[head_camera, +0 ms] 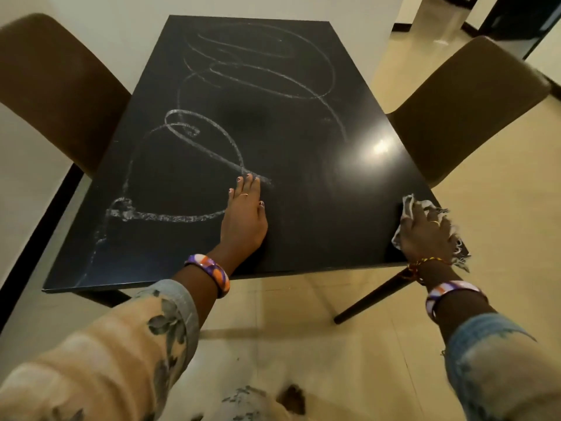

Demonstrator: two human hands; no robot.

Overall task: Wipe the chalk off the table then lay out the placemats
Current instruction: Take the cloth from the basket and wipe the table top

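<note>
Black table [303, 141]: flat, glossy rectangular top, glare near R side. Chalk scribble [188, 147] in powdery white loops covers L and far areas; near-R area looks wiped. L hand [244, 214] flat on top, fingers straight, touching a chalk line. R hand [425, 229] grips frayed grey cloth [408, 205] at near-R corner. No placemats in view. Risk: L palm smears chalk; dry cloth may just spread dust

We record: black counter [303, 165] bearing white chalk loops [194, 138]; two brown chairs [51, 83]; grey-and-white cloth [408, 208]; purple, orange and white bangles [209, 273] (one per wrist); peach sleeve [121, 344] with grey floral print.
</note>
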